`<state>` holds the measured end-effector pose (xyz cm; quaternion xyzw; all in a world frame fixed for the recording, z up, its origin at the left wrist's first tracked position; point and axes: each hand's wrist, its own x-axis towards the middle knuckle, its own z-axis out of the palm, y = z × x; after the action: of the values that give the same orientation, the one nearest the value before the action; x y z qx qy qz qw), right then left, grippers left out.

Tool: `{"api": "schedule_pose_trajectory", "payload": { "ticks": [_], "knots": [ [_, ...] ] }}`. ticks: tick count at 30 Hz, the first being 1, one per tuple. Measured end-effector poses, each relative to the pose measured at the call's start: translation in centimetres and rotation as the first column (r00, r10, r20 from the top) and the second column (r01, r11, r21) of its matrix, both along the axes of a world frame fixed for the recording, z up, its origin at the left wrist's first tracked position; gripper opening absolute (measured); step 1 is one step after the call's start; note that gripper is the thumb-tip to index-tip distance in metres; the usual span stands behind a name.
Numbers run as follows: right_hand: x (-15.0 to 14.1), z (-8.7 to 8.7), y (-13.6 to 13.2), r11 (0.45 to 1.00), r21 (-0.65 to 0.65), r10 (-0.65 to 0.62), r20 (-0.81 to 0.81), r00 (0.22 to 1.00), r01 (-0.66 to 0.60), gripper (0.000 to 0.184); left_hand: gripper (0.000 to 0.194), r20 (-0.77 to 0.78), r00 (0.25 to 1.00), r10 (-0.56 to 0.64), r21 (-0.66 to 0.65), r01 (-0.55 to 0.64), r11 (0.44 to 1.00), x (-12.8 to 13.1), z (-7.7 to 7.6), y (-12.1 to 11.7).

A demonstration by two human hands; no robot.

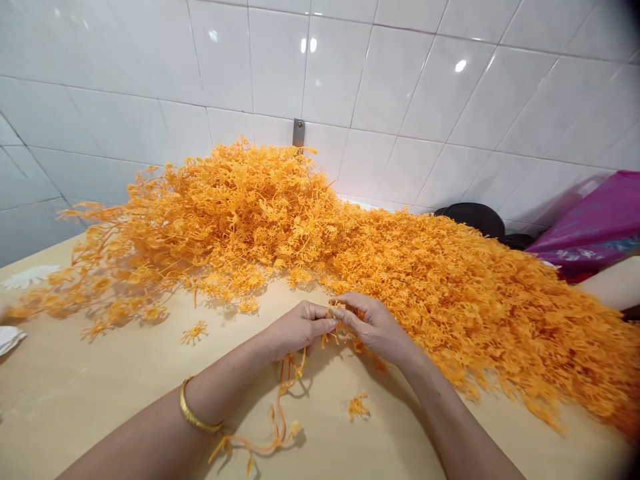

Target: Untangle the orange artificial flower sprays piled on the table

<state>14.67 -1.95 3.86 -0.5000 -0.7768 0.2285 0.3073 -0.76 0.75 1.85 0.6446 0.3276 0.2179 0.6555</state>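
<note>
My left hand [303,327] is closed on an orange plastic flower stem [281,407], whose branched lower end trails onto the table below the wrist. Thumb and forefinger of my right hand [375,327] pinch a small orange blossom piece [340,325] against the fingertips of the left. Both hands meet just in front of the heap, and the fingers partly hide the piece between them. One loose orange blossom [359,407] lies below the right hand, and another loose blossom [194,332] sits left of the left hand.
A long heap of orange blossoms [425,267] and a taller pile of branched orange stems [240,207] line the tiled wall [330,67]. At right are a black round object [473,219] and purple fabric [580,220]. White items [30,276] lie at the table's [125,380] left.
</note>
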Motion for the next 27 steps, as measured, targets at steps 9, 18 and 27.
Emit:
{"api": "schedule_pose_trajectory", "payload": {
  "ticks": [9, 18, 27],
  "knots": [
    [2.4, 0.4, 0.9, 0.750, 0.169, -0.562, -0.346, 0.751, 0.639, 0.025, 0.029, 0.039, 0.999, -0.013, -0.047, 0.015, 0.999, -0.3, -0.3, 0.1],
    [3.2, -1.6, -5.4, 0.870, 0.358, -0.429, 0.209, 0.879, 0.339, 0.027, 0.019, 0.415, 0.828, 0.376, -0.505, -0.134, 0.852, -1.7, -0.1, 2.7],
    [-1.0, -3.8, -3.6, 0.962, 0.256, -0.093, 0.629, 0.772, -0.093, 0.040, 0.013, 0.456, 0.729, 0.510, -0.480, -0.281, 0.831, -3.4, 3.6, 3.0]
  ]
}}
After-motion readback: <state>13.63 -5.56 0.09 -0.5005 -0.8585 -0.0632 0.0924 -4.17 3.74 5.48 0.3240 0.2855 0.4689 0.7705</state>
